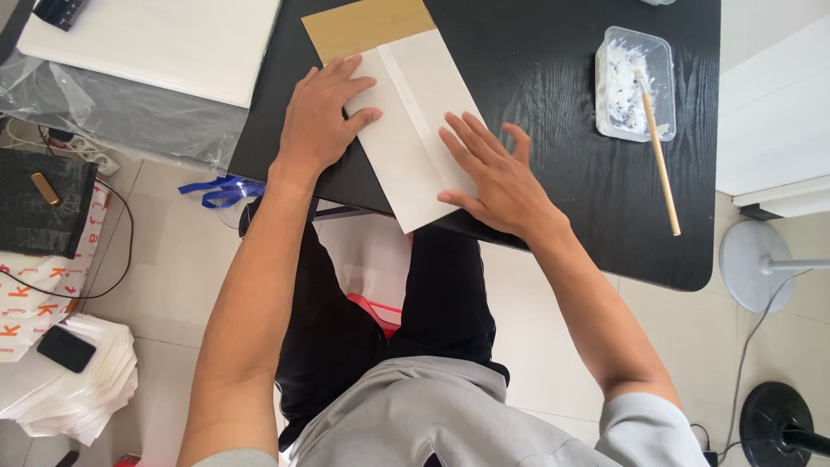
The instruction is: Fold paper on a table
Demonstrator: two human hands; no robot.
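Under both flat, open palms, left hand (322, 117) and right hand (494, 177), lies a folded white paper sheet (424, 130): probably light, creasable, best held by its edges.

Two bare hands, the left hand (322, 117) and the right hand (497, 177), lie flat on one white folded paper sheet (415, 130) with a brown end. Right of the hands stand one clear plastic tray (634, 82) and one wooden stick (661, 164). All sit on one black tabletop (553, 104).
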